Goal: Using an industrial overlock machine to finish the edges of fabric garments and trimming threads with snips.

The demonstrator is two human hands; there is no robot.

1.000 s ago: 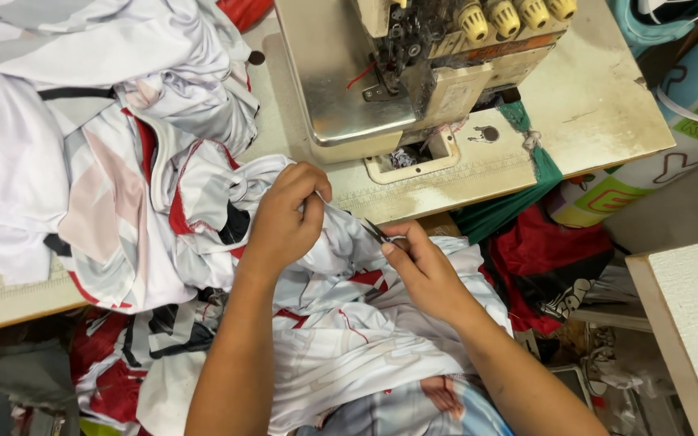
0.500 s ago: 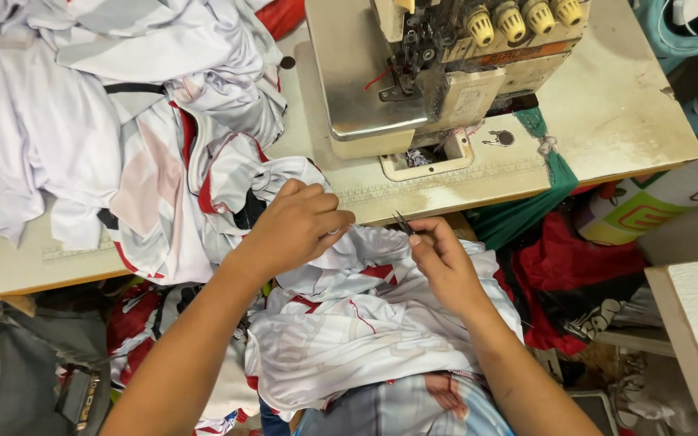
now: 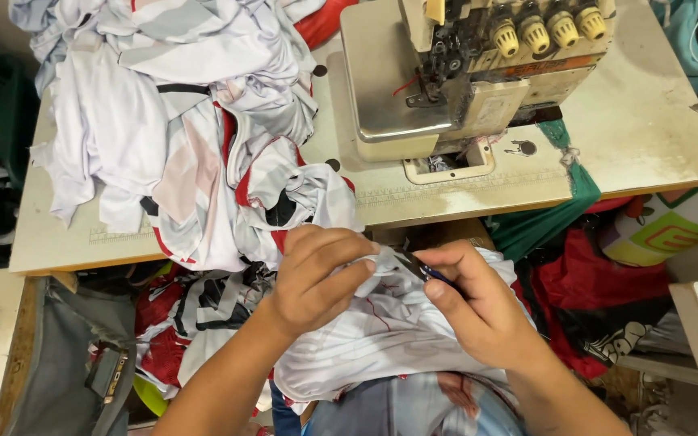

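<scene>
Cream and scuffed, the table (image 3: pixel 648 121) carries a serger (image 3: pixel 462 73) with four yellow knobs along its top. Left of the serger lies a heap of cloth (image 3: pixel 179 121), white with red and black patches, spilling over the table's front edge. Below the serger, in front of the table, the left hand (image 3: pixel 313 278) pinches a fold of a white garment (image 3: pixel 373 339), fingers curled tight on the fabric. The right hand (image 3: pixel 478 311), touching the same fold, holds small dark snips (image 3: pixel 415 265) between thumb and forefinger, their tip at the left fingertips. Green fabric (image 3: pixel 563 214) hangs below the serger's right side, with red cloth (image 3: pixel 591 282) beneath it.
</scene>
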